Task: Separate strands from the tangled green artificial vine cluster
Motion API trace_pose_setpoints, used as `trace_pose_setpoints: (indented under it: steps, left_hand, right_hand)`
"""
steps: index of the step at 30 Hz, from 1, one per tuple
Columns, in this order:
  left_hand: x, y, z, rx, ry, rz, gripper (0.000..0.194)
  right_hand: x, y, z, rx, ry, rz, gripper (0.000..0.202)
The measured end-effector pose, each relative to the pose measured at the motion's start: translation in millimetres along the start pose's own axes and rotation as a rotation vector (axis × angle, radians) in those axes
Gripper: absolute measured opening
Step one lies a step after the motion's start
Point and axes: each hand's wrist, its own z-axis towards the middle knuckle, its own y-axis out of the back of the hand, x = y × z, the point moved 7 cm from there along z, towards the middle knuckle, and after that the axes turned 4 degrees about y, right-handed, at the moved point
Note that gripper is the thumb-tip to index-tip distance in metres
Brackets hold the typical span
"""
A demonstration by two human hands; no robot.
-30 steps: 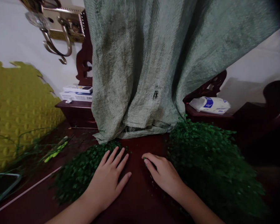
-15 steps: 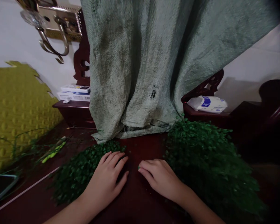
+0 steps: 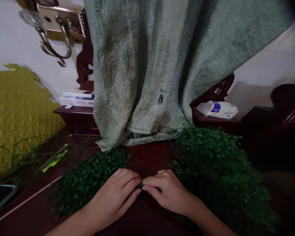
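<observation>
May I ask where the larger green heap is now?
The larger green heap lies at the head view's right, beside the right hand, in front of the tissue pack.

I count one left hand (image 3: 118,193), one right hand (image 3: 168,190) — and one bench (image 3: 149,154), a leafy heap (image 3: 88,178) toward its left edge, a second heap (image 3: 218,164) toward its right. One sack (image 3: 159,68) at the back edge, one tissue packet (image 3: 223,109) — and probably two white boxes (image 3: 76,101), dimly seen.
</observation>
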Motion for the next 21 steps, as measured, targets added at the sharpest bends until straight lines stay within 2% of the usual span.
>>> trace_pose_setpoints:
  steps: [16,21]
  left_hand:
    - [-0.1,4.3,1.2,-0.026,0.004,0.052,0.019]
    - [0.0,3.4,0.5,-0.017,0.012,0.053,0.019]
  right_hand:
    - [1.4,6.4,-1.0,-0.057,-0.057,-0.003,0.035]
    - [-2.5,8.1,-1.9,-0.142,-0.109,-0.036,0.034]
